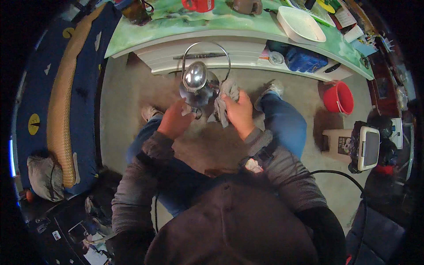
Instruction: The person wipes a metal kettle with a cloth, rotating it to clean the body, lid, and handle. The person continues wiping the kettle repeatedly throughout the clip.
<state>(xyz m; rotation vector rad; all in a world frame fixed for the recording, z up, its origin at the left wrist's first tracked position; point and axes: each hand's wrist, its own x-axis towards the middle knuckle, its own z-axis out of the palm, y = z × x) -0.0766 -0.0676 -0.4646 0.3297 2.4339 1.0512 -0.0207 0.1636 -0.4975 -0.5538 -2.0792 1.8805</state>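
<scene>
A shiny metal vessel [198,94] with a domed top and a tall hoop handle, seemingly a kettle, stands between the person's legs, below the table edge. My left hand [177,119] is at its near left side, beside a small shiny part [196,112]; whether the fingers grip that part is unclear. Pinched in my right hand [240,111] is a crumpled grey cloth [225,101], hanging against or close to the vessel's right side. The blur hides the exact contact.
Ahead runs a green marbled tabletop [228,25] bearing a red container [198,4] and a white tray [301,25]. A red bucket [338,97] and a lidded bin [338,142] stand right. Blue-covered seating [87,96] lies left. A black cable [347,175] curves near the right arm.
</scene>
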